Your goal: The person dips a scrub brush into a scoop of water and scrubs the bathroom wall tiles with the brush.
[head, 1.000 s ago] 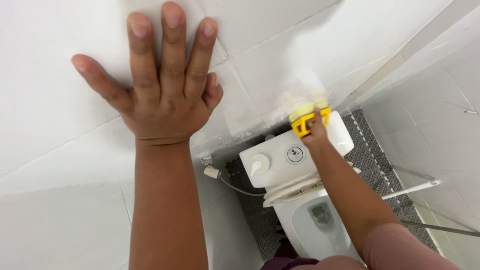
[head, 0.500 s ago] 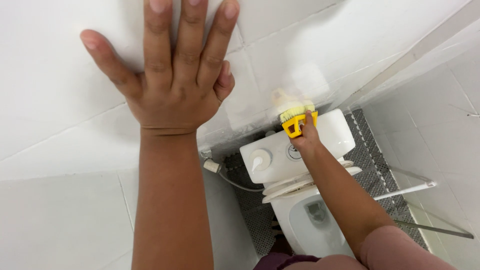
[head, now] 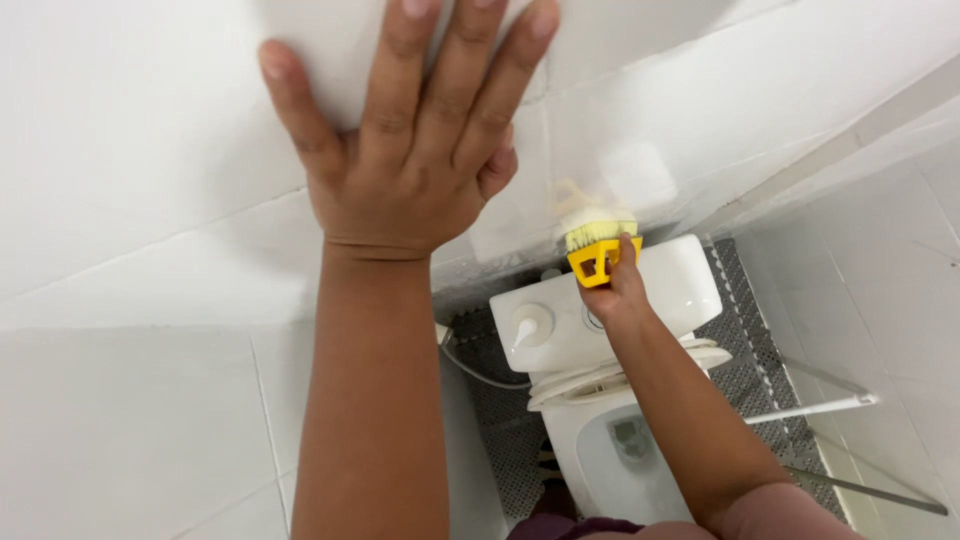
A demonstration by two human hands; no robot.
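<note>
Head view: the left hand (head: 405, 165) lies flat on the white wall tile (head: 150, 150), fingers spread, bracing and holding nothing. The right hand (head: 622, 290) reaches down behind the toilet, its grip pressed around a yellow brush (head: 597, 255) whose pale bristles meet the wall just above the tank (head: 600, 310). The step in hand looks like scrubbing the tile behind the tank; the next stroke would call for firm pressure while the braced hand carries the weight. The tank has its lid on, contents hidden. Below it, the bowl (head: 625, 460) stands open, seat up; water seems to sit in it, though I cannot tell clearly. A perforated mat (head: 750, 350) covers the floor around it
</note>
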